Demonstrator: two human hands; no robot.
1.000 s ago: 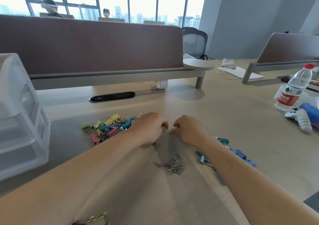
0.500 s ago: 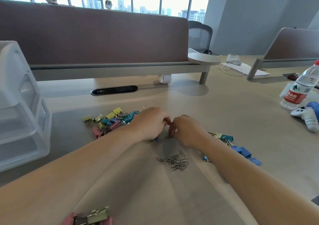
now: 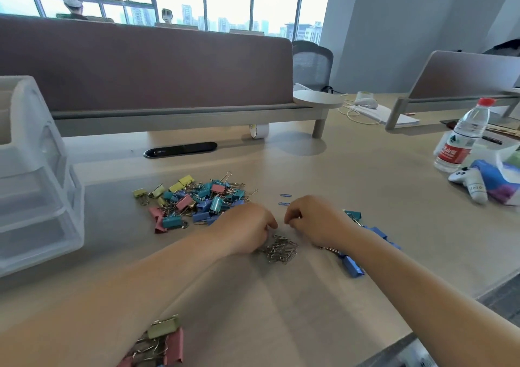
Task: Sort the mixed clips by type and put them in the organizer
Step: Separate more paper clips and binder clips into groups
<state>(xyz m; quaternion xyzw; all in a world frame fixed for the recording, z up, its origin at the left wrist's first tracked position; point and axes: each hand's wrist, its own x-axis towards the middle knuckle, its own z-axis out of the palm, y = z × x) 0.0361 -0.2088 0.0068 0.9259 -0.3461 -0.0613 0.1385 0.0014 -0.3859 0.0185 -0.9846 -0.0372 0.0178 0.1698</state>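
A small heap of silver paper clips point(image 3: 281, 249) lies on the desk between my hands. My left hand point(image 3: 247, 230) has its fingers curled, with thumb and fingertips pinched at the heap's top edge. My right hand point(image 3: 318, 220) hovers just right of it, fingers curled; anything inside is hidden. Two blue paper clips point(image 3: 284, 199) lie just beyond my hands. A mixed pile of coloured binder clips point(image 3: 197, 200) sits to the left. Blue binder clips point(image 3: 351, 266) lie under my right wrist. The translucent drawer organizer point(image 3: 36, 197) stands at the far left.
More pink and yellow binder clips point(image 3: 166, 338) lie by my left forearm at the near edge. At the right stand a water bottle point(image 3: 461, 138) and a white game controller point(image 3: 470, 183). A partition point(image 3: 146, 65) and a tape roll point(image 3: 259, 130) are behind.
Both hands have drawn back toward me and separated, from beside the mixed pile to over the silver paper clips. The two blue paper clips now lie uncovered where the hands were.
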